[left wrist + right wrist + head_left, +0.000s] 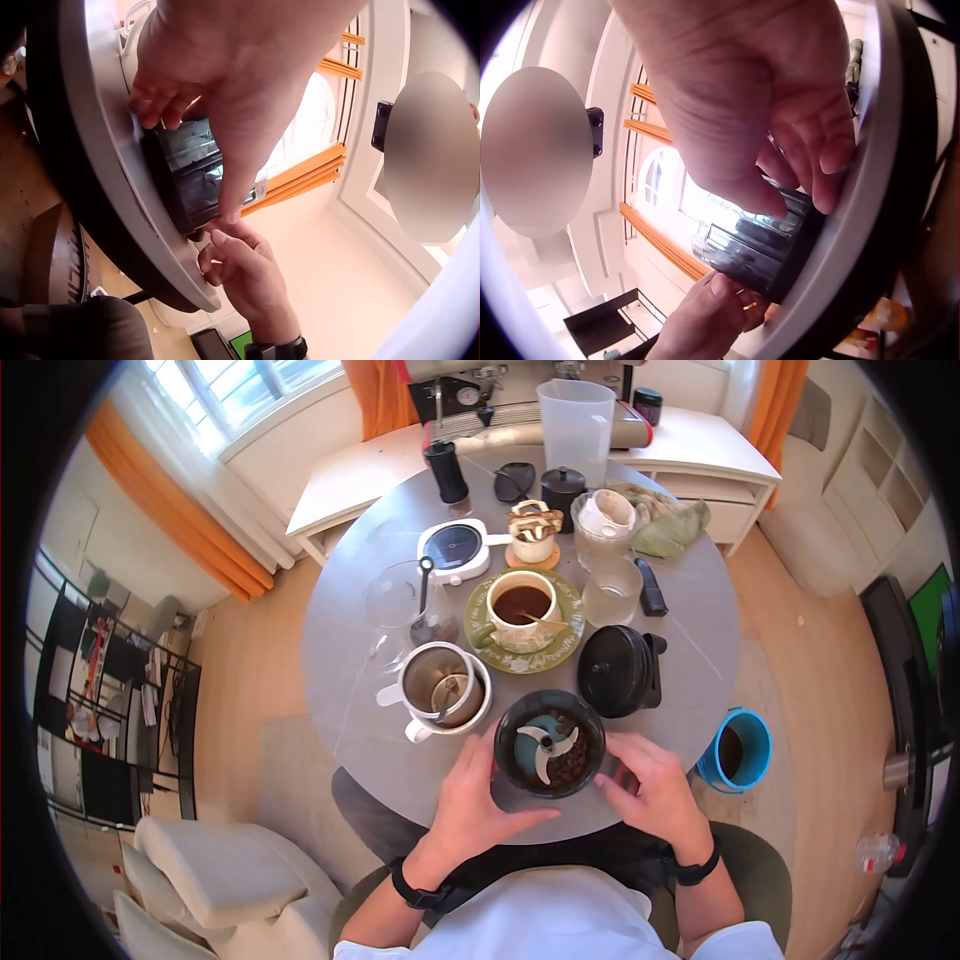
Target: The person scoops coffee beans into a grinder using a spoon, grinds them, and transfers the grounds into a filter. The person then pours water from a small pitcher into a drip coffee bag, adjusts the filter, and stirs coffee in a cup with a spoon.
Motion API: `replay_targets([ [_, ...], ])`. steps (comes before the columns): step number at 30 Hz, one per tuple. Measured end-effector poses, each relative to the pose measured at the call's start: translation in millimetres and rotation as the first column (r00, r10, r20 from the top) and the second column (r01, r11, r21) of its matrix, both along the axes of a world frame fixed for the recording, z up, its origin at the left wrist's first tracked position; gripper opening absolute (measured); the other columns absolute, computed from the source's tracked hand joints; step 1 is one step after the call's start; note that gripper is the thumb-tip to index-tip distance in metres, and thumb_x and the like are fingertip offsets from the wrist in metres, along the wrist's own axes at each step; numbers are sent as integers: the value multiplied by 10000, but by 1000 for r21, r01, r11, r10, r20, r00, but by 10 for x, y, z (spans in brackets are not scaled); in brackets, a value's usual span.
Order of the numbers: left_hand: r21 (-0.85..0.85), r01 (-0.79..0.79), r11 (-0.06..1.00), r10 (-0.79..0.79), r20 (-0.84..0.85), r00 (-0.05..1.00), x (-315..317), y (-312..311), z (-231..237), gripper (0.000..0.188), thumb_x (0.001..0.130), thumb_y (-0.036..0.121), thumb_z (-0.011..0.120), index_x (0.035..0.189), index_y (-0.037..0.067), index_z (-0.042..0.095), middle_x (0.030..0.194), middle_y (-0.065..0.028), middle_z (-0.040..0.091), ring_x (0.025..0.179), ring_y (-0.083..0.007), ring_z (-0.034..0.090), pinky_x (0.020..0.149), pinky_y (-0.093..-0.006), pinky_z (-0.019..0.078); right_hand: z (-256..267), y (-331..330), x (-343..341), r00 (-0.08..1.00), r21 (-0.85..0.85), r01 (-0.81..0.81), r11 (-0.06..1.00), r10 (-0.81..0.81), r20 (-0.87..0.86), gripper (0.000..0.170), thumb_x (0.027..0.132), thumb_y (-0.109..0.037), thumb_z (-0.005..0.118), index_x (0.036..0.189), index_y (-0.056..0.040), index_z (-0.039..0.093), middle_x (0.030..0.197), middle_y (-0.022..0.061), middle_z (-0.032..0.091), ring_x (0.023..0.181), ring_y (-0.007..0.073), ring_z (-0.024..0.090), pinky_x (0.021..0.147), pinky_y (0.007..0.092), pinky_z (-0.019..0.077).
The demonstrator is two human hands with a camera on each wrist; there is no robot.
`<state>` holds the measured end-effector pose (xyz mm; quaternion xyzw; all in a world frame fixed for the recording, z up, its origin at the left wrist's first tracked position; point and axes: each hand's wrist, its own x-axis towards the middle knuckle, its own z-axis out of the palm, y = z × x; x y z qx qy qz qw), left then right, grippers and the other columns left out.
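Observation:
A black round grinder cup (508, 768) with a metal cross blade (545, 750) and coffee beans (570, 765) inside stands upright near the table's front edge. Beside its left side is my left hand (480, 810), fingers extended along the wall and thumb pointing across the front. My right hand (655, 790) is at the right side, its fingers loosely bent around nothing. Both wrist views show the clear-walled body (199, 176) (750, 255) on a dark base between the left hand (240, 82) (701, 319) and right hand (251, 277) (742, 112). Exact fingertip contact is unclear.
Close behind lie a black lid (610, 670) and a white cup holding a metal cup (440, 685). Farther back are a coffee cup (522, 590) on a green saucer (480, 645), a scale (453, 550), glasses and a pitcher (577, 435). A blue bucket (710, 760) stands right.

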<state>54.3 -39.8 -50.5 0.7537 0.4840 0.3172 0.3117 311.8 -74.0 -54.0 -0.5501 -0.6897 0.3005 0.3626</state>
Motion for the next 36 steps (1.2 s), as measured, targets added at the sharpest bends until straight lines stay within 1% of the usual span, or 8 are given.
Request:
replay_targets([
  [5,191,-63,979,67,-11,998,-135,-204,40,1123,544,383,1046,1408,2,438,1307,-189,562,1229,-420,563,1051,-484,472,191,-32,-186,974,-84,-223,971,226,25,445,801,3,736,1246,-19,712,983,168,737,660,251,706,630,359,574],
  [11,162,-15,987,3,74,997,-625,-280,459,1136,541,315,1043,1461,46,434,1480,-202,553,1338,-362,571,1158,-483,334,275,206,-290,865,110,-500,859,502,10,499,802,23,708,1293,-64,706,887,125,736,650,264,691,625,373,567],
  [13,205,36,978,-58,102,993,-835,-231,664,1166,537,320,1047,1484,50,421,1506,-187,556,1363,-340,589,1188,-480,307,459,323,-367,889,70,-452,889,455,-41,479,816,8,722,1288,-75,714,897,107,739,645,263,680,618,372,561],
  [15,166,-101,981,3,506,863,-874,-251,567,1250,511,268,1076,1530,29,393,1450,-183,575,1340,-310,608,1155,-480,433,599,475,-510,911,27,-400,916,400,-95,460,830,-7,737,1282,-86,722,908,90,743,639,262,670,611,372,555],
  [17,135,-171,976,98,431,897,-1036,-224,625,1302,491,259,1085,1551,1,375,1417,-193,580,1323,-313,612,1123,-454,485,695,610,-728,980,0,-181,983,181,-79,356,858,-95,793,1214,-103,764,900,58,729,639,250,660,604,359,548],
  [27,212,-339,917,222,435,872,-1327,-58,620,1209,519,233,1069,1505,-22,418,1391,-177,623,1290,-276,630,1110,-430,501,468,1072,-1166,945,443,-316,839,239,221,207,906,-146,786,1105,-90,784,826,100,696,674,254,683,620,344,548],
  [33,379,-388,840,327,216,920,-1215,1,558,1120,530,203,1041,1484,31,480,1429,-154,606,1361,-347,569,1217,-503,366,599,1019,-895,785,22,-106,994,97,-612,123,1050,-57,636,1129,11,702,876,68,746,638,78,606,585,219,473],
  [36,501,-328,801,329,88,940,-1259,43,555,1226,490,180,1046,1533,23,420,1477,-185,576,1339,-316,602,1154,-446,468,701,1007,-763,731,152,-6,988,109,-674,165,1084,-117,603,1128,21,681,867,82,694,647,93,578,593,224,448],
])
